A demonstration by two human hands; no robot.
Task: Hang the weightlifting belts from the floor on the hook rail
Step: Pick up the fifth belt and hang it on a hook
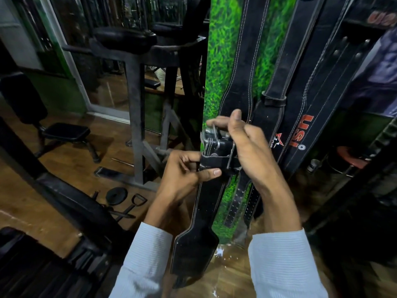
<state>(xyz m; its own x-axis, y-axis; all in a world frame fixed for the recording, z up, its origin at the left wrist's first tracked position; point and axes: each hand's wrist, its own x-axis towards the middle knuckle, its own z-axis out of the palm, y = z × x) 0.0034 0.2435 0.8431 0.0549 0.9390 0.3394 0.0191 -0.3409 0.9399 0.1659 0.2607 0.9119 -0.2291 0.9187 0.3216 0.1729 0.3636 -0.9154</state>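
Note:
A black leather weightlifting belt [196, 244] with white stitching hangs down from my hands in front of the green grass-print wall. My left hand [184, 175] pinches its strap just below the metal buckle [214, 140]. My right hand [245, 143] grips the buckle end, thumb and forefinger on the steel prong frame. Several other black belts hang on the wall behind: one stitched belt [242, 61] above my hands, one with a strap loop [277, 87], and one with red USI lettering [300, 130]. The hook rail itself is out of view above.
A grey steel machine frame [135, 117] stands left of the wall panel. A black bench [64, 132] sits further left. On the wooden floor lie a weight plate [117, 195] and a cable handle [137, 201]. A dark rack [354, 179] stands at right.

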